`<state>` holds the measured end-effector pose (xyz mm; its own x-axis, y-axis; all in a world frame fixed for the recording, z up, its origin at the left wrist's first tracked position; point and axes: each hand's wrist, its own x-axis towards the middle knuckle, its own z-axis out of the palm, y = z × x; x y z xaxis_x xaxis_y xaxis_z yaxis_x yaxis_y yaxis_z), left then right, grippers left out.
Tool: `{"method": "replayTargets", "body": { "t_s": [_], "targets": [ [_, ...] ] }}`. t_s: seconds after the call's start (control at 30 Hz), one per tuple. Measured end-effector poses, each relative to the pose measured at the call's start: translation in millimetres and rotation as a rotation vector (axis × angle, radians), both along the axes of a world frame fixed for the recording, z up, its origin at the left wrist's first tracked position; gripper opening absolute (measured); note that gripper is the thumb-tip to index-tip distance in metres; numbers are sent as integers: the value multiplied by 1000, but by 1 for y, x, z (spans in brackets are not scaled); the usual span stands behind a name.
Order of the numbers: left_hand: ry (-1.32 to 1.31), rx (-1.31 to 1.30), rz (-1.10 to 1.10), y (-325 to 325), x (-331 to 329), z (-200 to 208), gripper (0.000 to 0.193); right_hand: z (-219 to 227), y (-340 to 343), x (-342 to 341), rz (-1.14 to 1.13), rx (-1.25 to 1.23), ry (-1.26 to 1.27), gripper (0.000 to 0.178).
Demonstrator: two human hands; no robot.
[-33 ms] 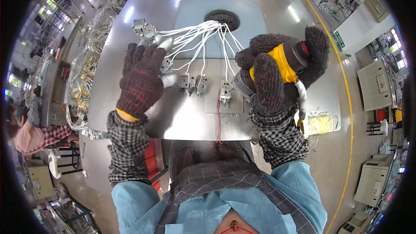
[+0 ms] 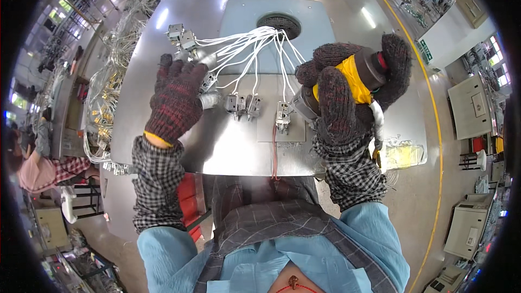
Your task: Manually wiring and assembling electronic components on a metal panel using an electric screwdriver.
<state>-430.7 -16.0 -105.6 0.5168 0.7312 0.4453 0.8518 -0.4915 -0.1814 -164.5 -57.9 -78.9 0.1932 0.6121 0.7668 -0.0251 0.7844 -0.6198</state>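
Observation:
My left hand [image 2: 176, 97], in a dark knitted glove with white-wrapped thumb and forefinger, is open above the left of the metal table. Its fingers are apart beside a small metal block [image 2: 208, 81] on a white wire; whether they touch it is unclear. My right hand [image 2: 337, 97], gloved too, is closed round a dark power tool [image 2: 372, 71] wrapped in yellow tape. The tool's grey front end [image 2: 305, 104] points down-left toward a wired metal block [image 2: 283, 115] on a small plate. Two similar blocks [image 2: 242, 106] lie between my hands.
White wires [image 2: 260, 35] fan out from a round dark grille [image 2: 279, 25] in a blue-grey panel [image 2: 239, 16]. More metal blocks [image 2: 182, 36] sit at the far left. Red wires [image 2: 274, 154] run to the table's front edge. Bundled wire harnesses [image 2: 103, 97] hang along the left side.
My left hand has shifted slightly left and toward me. My right hand and the power tool look unmoved.

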Motion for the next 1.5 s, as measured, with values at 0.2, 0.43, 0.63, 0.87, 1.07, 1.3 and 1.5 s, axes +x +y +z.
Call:
{"method": "replayTargets", "body": {
  "t_s": [0.2, 0.43, 0.63, 0.87, 1.07, 1.3, 1.5],
  "targets": [
    [-44, -291, -133, 20, -6, 29, 45, -1, 9, 3, 39, 82, -23, 72],
    [-34, -564, -20, 42, 4, 56, 51, -4, 7, -2, 72, 37, 123, 71],
    [-311, -596, -46, 37, 15, 58, 58, 1, 1, -6, 167, -12, 240, 69],
    [-107, -525, -78, 44, 18, 49, 54, -3, 4, -1, 91, 2, 79, 71],
    [93, -277, -351, 36, 4, 28, 58, -1, 1, -2, 93, -55, 115, 70],
    [358, -238, -160, 40, -6, 32, 44, -2, 2, -5, 73, -31, 145, 75],
    [162, -140, -89, 73, -20, 81, 31, -1, -2, -5, 65, -90, 136, 72]
  ]
}}
